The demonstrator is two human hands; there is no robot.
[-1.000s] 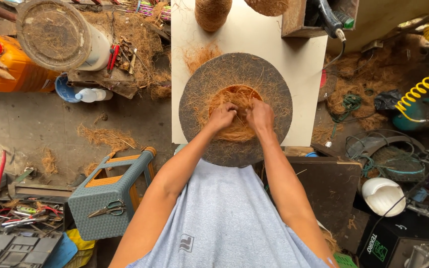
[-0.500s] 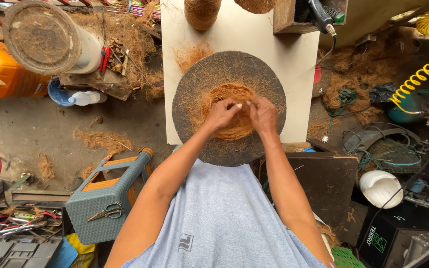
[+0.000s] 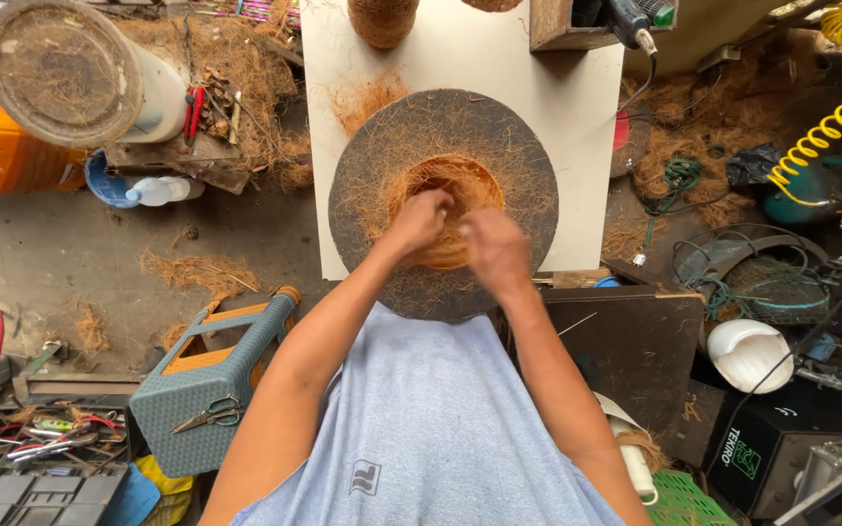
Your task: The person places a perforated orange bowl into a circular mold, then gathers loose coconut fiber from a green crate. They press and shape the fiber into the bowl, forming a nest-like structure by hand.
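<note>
While both fists bunch orange fibre (image 3: 440,209), left hand (image 3: 419,220) and right hand (image 3: 495,249) over round disc (image 3: 443,195), scissors (image 3: 209,414) well apart

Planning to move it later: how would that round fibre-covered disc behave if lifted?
The disc looks flat and rigid, so probably stiff rather than floppy. Loose fibre heaped in its middle, where both hands work, would likely shed. Flat on the white board, it seems unlikely to roll.

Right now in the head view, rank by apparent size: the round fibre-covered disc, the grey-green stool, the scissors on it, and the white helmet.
1. Round fibre-covered disc, under both hands, clearly largest.
2. Grey-green stool.
3. White helmet, though it and the stool sit at different depths, so this order is unsure.
4. Scissors, smallest.
</note>
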